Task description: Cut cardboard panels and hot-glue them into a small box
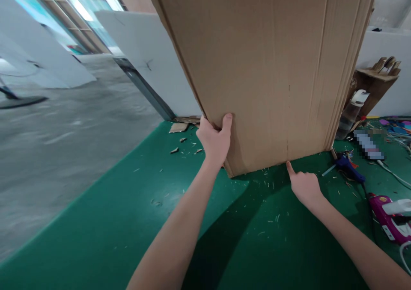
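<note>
A large brown cardboard sheet (266, 76) stands nearly upright on the green tabletop, its lower edge resting there. My left hand (215, 140) is closed around its left edge near the bottom, thumb on the near face and the other fingers hidden behind. With the index finger stretched out, my right hand (305, 187) touches the bottom edge, just below a short dark line of marks on the cardboard. The other fingers of that hand look curled and hold nothing.
To the right are a blue glue gun (349, 168), a phone (368, 144) with a cable, a clear bottle (349, 114) and a magenta power strip (388, 219). Cardboard scraps (179, 128) lie on the green table (128, 204); its left edge borders the grey floor.
</note>
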A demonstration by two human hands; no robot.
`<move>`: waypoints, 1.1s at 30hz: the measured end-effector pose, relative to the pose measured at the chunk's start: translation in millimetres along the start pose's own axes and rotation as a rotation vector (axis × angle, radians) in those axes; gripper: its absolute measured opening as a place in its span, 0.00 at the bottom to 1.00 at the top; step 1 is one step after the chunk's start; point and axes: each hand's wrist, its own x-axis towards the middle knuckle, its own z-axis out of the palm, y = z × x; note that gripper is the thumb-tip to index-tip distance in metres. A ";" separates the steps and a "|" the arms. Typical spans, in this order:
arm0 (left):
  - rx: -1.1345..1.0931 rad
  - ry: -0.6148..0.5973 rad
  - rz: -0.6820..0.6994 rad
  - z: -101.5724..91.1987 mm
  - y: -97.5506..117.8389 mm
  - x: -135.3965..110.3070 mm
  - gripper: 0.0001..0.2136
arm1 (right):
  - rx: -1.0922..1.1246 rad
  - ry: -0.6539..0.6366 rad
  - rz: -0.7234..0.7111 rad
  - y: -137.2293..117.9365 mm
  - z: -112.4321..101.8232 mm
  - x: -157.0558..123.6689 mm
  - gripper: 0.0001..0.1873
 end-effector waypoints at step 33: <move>-0.348 0.040 -0.152 -11.7 -16.7 34.3 0.22 | 0.090 0.176 -0.050 23.4 7.1 -54.0 0.31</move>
